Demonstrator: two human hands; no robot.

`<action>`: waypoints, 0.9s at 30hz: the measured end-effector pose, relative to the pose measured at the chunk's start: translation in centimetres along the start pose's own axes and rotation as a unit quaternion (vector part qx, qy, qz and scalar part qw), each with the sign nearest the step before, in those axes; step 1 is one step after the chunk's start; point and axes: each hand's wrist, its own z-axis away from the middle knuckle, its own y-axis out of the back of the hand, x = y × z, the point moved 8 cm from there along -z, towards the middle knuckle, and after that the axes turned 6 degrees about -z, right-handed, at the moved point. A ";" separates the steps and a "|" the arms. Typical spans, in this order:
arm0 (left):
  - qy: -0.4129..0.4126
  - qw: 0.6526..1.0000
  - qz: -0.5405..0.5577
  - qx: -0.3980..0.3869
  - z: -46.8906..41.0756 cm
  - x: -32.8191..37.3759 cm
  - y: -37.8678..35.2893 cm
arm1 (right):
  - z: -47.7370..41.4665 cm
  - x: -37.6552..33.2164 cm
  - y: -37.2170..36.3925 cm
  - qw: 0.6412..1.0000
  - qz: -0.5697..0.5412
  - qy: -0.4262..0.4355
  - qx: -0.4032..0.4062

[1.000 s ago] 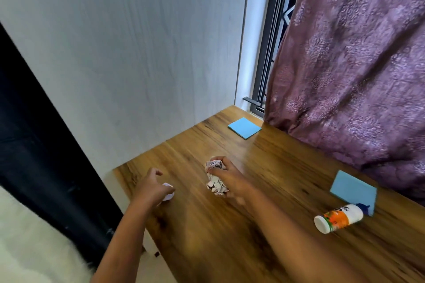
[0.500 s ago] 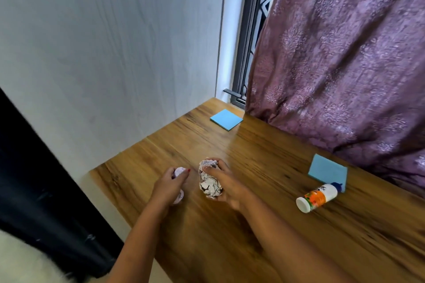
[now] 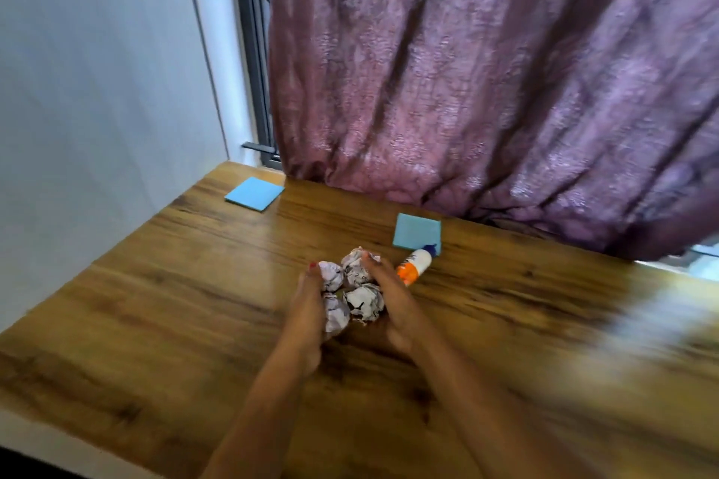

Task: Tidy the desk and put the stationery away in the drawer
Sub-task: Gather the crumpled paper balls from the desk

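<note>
I have both hands on the desk (image 3: 175, 303), pressed in from either side on a cluster of four paper balls (image 3: 360, 303). The left hand (image 3: 307, 307) lies flat against the two balls on its side. The right hand (image 3: 393, 303) does the same on the other side. The fingers of both are stretched out, not curled, and the hands are held apart by the paper. Just right of my right hand a glue bottle (image 3: 415, 264) lies on its side, its blue cap resting on the near pad (image 3: 414, 231). A far pad (image 3: 255, 193) sits in the corner by the wall (image 3: 97, 89), well apart from the rest. The curtain (image 3: 486, 70) hangs along the back edge. The right end of the desk is too blurred to read.
</note>
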 end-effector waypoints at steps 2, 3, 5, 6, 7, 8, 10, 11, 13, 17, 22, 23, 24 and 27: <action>0.002 0.999 -0.007 -0.032 1.4 -0.8 -2.8 | 2.4 -0.8 2.3 1.000 -0.001 0.010 0.014; 0.003 0.999 -0.013 -0.043 1.9 -1.2 -3.9 | 3.6 -1.0 3.4 1.000 -0.001 0.016 0.021; 0.014 0.998 -0.014 -0.053 4.1 -2.3 -6.0 | 6.7 -1.5 5.8 0.999 -0.013 0.031 0.034; 0.024 0.998 -0.018 -0.056 5.5 -3.0 -7.3 | 8.5 -1.8 7.0 0.998 -0.023 0.037 0.038; 0.032 0.997 -0.022 -0.061 7.1 -3.8 -8.6 | 10.4 -1.9 8.4 0.997 -0.032 0.042 0.048; 0.037 0.996 -0.022 -0.072 8.7 -4.3 -10.0 | 12.0 -2.0 9.5 0.996 -0.044 0.046 0.062; 0.058 0.993 -0.013 -0.101 12.8 -6.2 -13.0 | 16.1 -1.9 12.6 0.992 -0.051 0.057 0.101; 0.074 0.991 -0.014 -0.108 14.6 -7.6 -14.4 | 18.5 -1.7 14.4 0.989 -0.051 0.059 0.124; 0.076 0.988 -0.019 -0.133 17.5 -9.9 -17.1 | 23.1 -0.9 17.5 0.982 -0.053 0.066 0.168; 0.112 0.966 -0.056 -0.227 24.6 -16.3 -24.5 | 34.2 0.4 24.7 0.956 -0.077 0.110 0.261; 0.152 0.922 -0.072 -0.350 34.0 -23.3 -33.2 | 47.0 1.6 32.2 0.904 -0.131 0.174 0.367; 0.156 0.916 -0.081 -0.360 35.5 -24.5 -34.3 | 49.2 2.0 33.1 0.894 -0.143 0.182 0.384; 0.159 0.908 -0.099 -0.374 37.4 -26.0 -35.6 | 51.8 2.6 34.3 0.880 -0.158 0.192 0.404; 0.183 0.871 -0.160 -0.428 42.8 -30.9 -38.5 | 58.9 5.4 37.7 0.833 -0.191 0.213 0.473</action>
